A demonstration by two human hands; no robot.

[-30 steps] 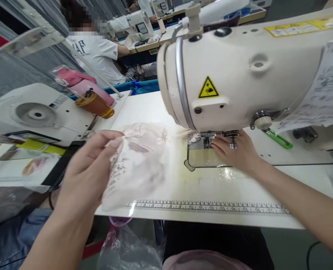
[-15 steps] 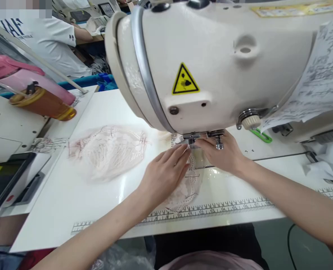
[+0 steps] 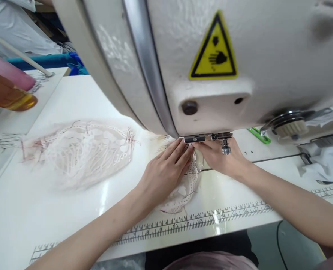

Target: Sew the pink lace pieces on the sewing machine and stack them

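Note:
A sheer pale-pink lace piece (image 3: 187,189) with a dotted scalloped edge lies under the needle area of a sewing machine (image 3: 161,93). My left hand (image 3: 165,170) rests on it from the left, fingers stretched out and lying flat, their tips close to the presser area. From the right, my right hand (image 3: 224,157) reaches in with its fingertips drawn together at the lace's upper edge. Metal parts under the machine head (image 3: 208,138) partly cover those fingers. The needle itself is hidden.
Another sheer lace piece (image 3: 90,157) lies flat on the left of the white table (image 3: 71,213). A printed ruler strip (image 3: 211,219) runs along the front. An amber cup (image 3: 11,97) and a pink bottle (image 3: 14,75) are at left; a green tool (image 3: 260,135) lies right of the head.
The view has moved closer to the machine, and the surroundings look larger. Both hands stay at the needle area, with the right fingertips now nearer the left hand's at the lace edge.

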